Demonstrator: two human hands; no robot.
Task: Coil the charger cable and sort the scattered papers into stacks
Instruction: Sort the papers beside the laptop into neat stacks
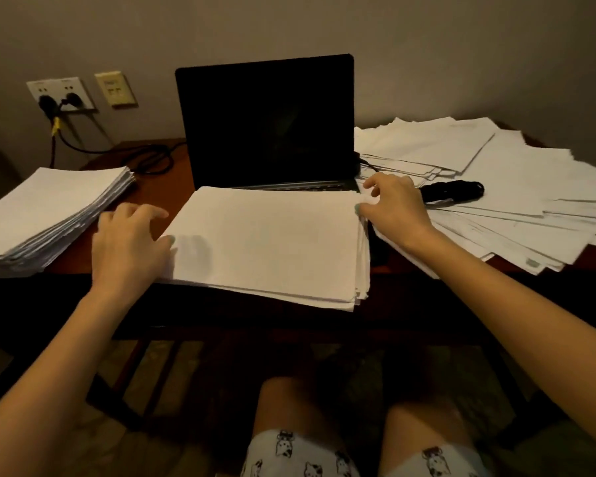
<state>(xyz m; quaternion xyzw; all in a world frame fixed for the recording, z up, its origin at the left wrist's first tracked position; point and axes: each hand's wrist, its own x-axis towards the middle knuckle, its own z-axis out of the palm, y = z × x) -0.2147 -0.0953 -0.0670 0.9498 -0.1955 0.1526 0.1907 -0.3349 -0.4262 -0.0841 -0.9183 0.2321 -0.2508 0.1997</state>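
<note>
Desk, seen from above, listed from the left edge of the frame. Upper left, on the wall: a double socket plate (61, 92) with two black plugs in it, and beside it a smaller cream jack plate (116, 88) (markings too small to read). A black cord (152, 160) runs from the plugs and lies looped on the brown desk (172, 177). Left middle: a thick squared paper stack (52, 208), apparently finished and parked out of the way. Left hand (131, 242): fingers loosely curled, thumb against the left edge of the middle stack (269, 242), likely bracing it so the edges line up. Centre: that middle stack lies before an open laptop (265, 122) with a dark screen and no visible brand; its lower sheets jut out, so it is not yet squared. Right hand (396, 204): thumb on top and fingers curled at the far right corner, seemingly pinching the sheets to pull them flush. Right middle: a coiled charger cable (451, 191), bundled black, rests on the scattered papers (513, 187), which fan across the desk's right end unsorted (faint print, illegible).
</note>
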